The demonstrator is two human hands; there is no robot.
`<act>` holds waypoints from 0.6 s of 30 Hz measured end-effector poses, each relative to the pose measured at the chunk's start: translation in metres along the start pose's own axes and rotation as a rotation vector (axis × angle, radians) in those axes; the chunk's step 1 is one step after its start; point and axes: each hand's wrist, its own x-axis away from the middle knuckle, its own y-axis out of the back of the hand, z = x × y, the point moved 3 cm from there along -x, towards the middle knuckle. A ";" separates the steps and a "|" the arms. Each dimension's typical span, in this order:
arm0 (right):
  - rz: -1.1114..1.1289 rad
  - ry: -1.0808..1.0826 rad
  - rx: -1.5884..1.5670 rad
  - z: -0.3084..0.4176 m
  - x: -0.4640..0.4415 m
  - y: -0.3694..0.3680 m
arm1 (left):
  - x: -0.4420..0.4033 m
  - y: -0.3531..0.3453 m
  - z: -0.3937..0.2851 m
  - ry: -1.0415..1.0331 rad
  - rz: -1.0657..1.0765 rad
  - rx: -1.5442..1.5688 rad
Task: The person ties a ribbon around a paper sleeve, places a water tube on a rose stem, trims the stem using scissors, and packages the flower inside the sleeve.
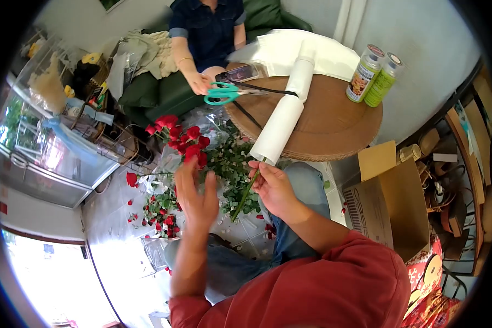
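Observation:
My right hand (271, 186) is closed on a green stem (246, 194) just below the end of a white paper roll (281, 123). The roll lies across the round brown table (339, 120) and sticks out over its near edge. My left hand (195, 194) is raised with its fingers apart and nothing in it, close to the red roses (188, 143). A black ribbon (262, 87) crosses the roll. Teal-handled scissors (222, 93) are by the hand (199, 83) of a seated person at the table's left side.
Two spray cans (363, 74) stand on the table's right side, near white sheets (331, 52). An open cardboard box (388, 202) is on my right. More roses (167, 221) and leaves lie on the floor. A green sofa (164, 95) is behind, with a wire rack (106, 136) at the left.

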 end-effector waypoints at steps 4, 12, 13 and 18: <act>-0.010 0.000 0.028 0.007 0.005 -0.001 | -0.102 -0.024 -0.009 -0.405 -0.031 -0.110; -0.017 -0.059 0.006 0.027 0.016 0.004 | -0.168 -0.135 0.016 -0.362 0.675 -0.391; -0.012 -0.070 0.001 0.028 0.017 0.005 | -0.168 -0.143 0.021 -0.351 0.695 -0.413; 0.011 -0.138 0.014 0.034 0.018 0.010 | -0.184 -0.167 0.024 -0.337 0.687 -0.438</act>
